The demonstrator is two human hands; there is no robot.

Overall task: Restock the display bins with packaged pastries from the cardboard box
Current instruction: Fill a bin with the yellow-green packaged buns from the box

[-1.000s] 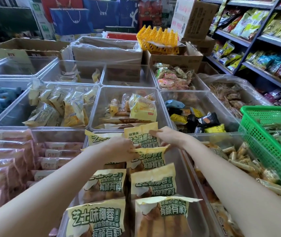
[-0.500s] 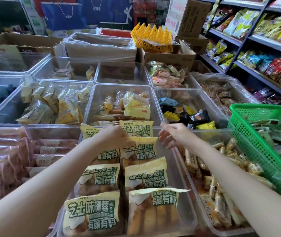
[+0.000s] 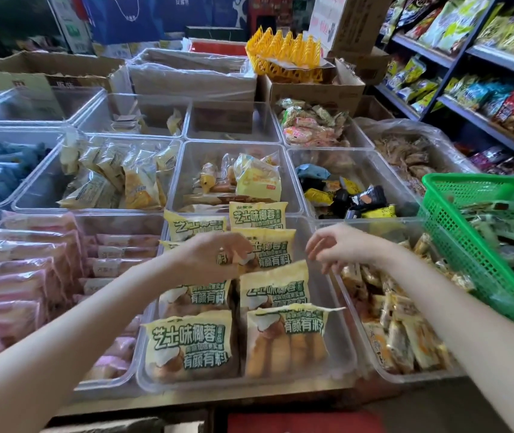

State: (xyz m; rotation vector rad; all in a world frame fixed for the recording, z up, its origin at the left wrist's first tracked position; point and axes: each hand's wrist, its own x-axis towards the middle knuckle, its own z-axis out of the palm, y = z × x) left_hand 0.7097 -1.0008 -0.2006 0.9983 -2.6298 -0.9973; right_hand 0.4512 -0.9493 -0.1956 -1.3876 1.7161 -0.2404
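Observation:
Yellow packaged pastries (image 3: 190,345) with green lettering lie in two overlapping rows inside a clear display bin (image 3: 341,348) in front of me. My left hand (image 3: 209,257) rests over the left row, fingers loosely curled on a pack near the bin's far end. My right hand (image 3: 338,245) hovers above the bin's right wall, fingers apart and holding nothing. Open cardboard boxes (image 3: 49,73) stand behind the bins at the back.
Clear bins all around hold pink packs (image 3: 21,276), pale yellow packs (image 3: 118,179), dark candies (image 3: 349,195) and small snack bars (image 3: 405,326). A green basket (image 3: 481,254) sits at the right. Snack shelves (image 3: 484,57) rise at the far right.
My right hand let go of the back pastry pack and drew away to the right, now open. My left hand stayed on the left row. The view has tilted down a little.

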